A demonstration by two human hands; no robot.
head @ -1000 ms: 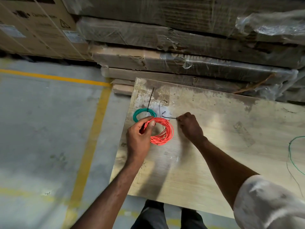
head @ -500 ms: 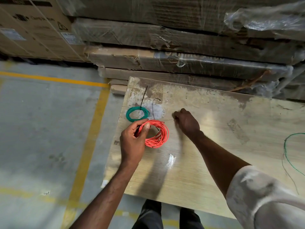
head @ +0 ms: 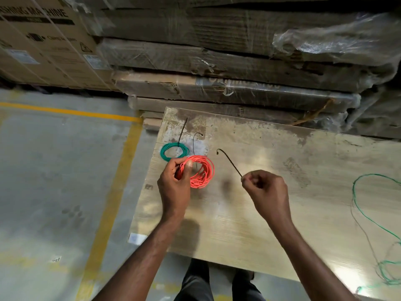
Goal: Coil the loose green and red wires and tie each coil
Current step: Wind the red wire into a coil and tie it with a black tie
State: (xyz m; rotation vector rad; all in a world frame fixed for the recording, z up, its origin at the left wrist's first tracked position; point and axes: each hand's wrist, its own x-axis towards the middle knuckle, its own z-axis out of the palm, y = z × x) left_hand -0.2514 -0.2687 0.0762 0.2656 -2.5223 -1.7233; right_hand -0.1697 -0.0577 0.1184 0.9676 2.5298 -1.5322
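The right hand (head: 265,190) has lifted off the worn wooden tabletop (head: 271,213), fingers pinching a thin black tie (head: 230,162). The left hand (head: 174,185) grips the red wire coil (head: 200,172) at centre-left. Just above lies a tied green wire coil (head: 174,150); loose green wire (head: 368,213) trails at right.

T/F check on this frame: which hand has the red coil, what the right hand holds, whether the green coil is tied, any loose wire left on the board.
1. The left hand grips the red coil. True.
2. The right hand is empty. False: it pinches a black tie, lifted clear of the red coil.
3. The green coil lies on the board with a black tie cinched round it. True.
4. The red coil is already tied. False: no tie shows round it.
5. No loose wire remains. False: loose green wire lies at the board's right.
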